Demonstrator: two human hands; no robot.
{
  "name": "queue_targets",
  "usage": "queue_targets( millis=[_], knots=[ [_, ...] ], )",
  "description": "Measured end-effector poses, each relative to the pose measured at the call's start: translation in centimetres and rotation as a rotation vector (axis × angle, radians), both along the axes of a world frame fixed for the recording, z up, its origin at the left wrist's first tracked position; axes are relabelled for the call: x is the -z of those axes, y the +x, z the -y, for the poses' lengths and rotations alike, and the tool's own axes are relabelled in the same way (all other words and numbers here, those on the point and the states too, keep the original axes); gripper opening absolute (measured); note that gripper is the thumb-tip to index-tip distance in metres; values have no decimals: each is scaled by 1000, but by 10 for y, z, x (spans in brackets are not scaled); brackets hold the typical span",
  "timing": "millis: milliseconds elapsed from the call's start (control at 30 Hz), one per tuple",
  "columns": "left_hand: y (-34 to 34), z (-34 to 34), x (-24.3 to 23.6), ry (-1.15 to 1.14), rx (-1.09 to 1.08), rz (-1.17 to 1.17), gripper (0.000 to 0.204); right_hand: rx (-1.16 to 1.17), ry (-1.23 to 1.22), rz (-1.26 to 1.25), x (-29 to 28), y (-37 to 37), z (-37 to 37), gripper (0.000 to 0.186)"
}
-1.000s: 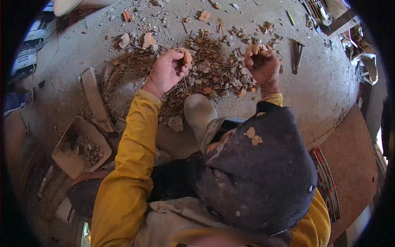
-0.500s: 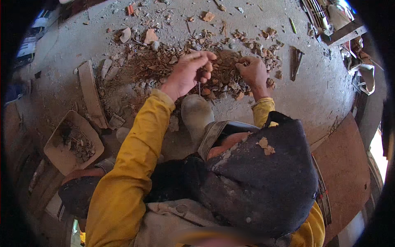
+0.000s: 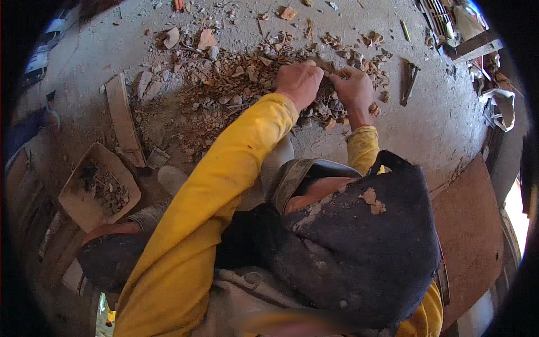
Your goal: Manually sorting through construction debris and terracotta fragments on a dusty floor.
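Both of my hands meet over the right part of a debris pile [image 3: 236, 84] of brown shards, stones and thin twig-like bits on the dusty floor. My left hand [image 3: 298, 85] reaches across from the left, back of the hand upward and fingers curled. Its fingertips are close to those of my right hand [image 3: 355, 92], which is closed in a pinch. A small brown piece [image 3: 324, 64] shows between the two hands; its kind and which fingers grip it are unclear. My fingers partly hide each other.
A square pale tub [image 3: 70, 194] with rubble inside stands at the left, near a wooden board [image 3: 124, 121]. To the right of the pile lies a dark, narrow metal piece [image 3: 409, 83]. Beyond it are a timber beam [image 3: 476, 46] and, lower right, a reddish-brown sheet [image 3: 471, 236].
My left hand has moved right, from above my shoe to beside my right hand, and has turned with its back upward. My right hand stays near the same part of the pile.
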State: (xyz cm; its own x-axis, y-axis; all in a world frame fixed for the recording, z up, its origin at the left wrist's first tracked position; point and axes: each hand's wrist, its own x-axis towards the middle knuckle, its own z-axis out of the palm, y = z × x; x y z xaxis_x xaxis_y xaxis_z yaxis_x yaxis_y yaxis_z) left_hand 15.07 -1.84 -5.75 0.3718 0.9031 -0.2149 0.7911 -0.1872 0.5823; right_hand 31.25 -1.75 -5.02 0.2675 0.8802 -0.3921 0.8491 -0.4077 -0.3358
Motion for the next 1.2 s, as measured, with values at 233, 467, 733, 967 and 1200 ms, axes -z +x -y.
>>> queue_targets(
  millis=[233,467,733,967,1200],
  knots=[
    [2,-9,2,88,125,-103,10,-109,-6,166,15,-1,-4,25],
    [-5,-13,13,120,242,-117,10,124,87,-500,17,28,2,22],
    [-1,-15,-2,119,196,33,7,-71,53,65,-10,6,-1,24],
    [-63,2,-24,-493,-272,693,18,-279,8,239,-4,-8,-1,22],
    [-97,24,-35,-899,-414,1150,29,-86,100,-185,15,22,6,26]
  ],
)
